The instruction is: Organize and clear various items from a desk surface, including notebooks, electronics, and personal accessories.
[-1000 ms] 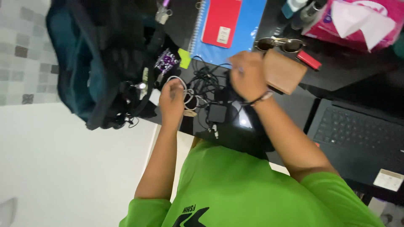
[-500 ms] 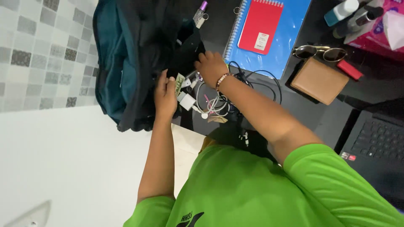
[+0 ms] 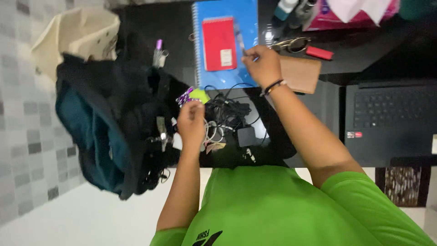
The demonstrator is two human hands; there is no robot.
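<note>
L hand: your left hand (image 3: 192, 124) sits low over the cable pile, fingers curled in; looks pinched on sth small, but can't tell what, if anything, it has hold of.
R hand: your right hand (image 3: 261, 65) is up at the edge of the blue notebook, fingers bunched round a thin pen-like item (image 3: 240, 45); blurred, so grip is likely but not certain. Dark band on that wrist.
Cables: black cable tangle (image 3: 227, 111) lies between your two hands, just right of the L hand; white earphone wire (image 3: 211, 133) touches/runs under the L fingers.
Charger: small dark adapter block (image 3: 246, 135) just right of L hand, below the tangle.
Purple/green bits: purple packet (image 3: 184, 96) and lime-green piece (image 3: 199, 95) just above L hand.
Backpack: black-and-teal backpack (image 3: 104, 132) right beside L hand, on its outer side, open and slumped.
Cloth bag: cream cloth bag (image 3: 75, 34) beyond the backpack, well apart from both hands.
Notebook: blue spiral notebook (image 3: 246, 27) under/next to R hand, w/ a red notepad (image 3: 219, 43) lying on it.
Wallet: brown wallet (image 3: 299, 74) touching R wrist side.
Glasses: sunglasses (image 3: 291, 44) just above R hand.
Laptop: dark laptop (image 3: 387, 118) off to the outer side of R forearm.
</note>
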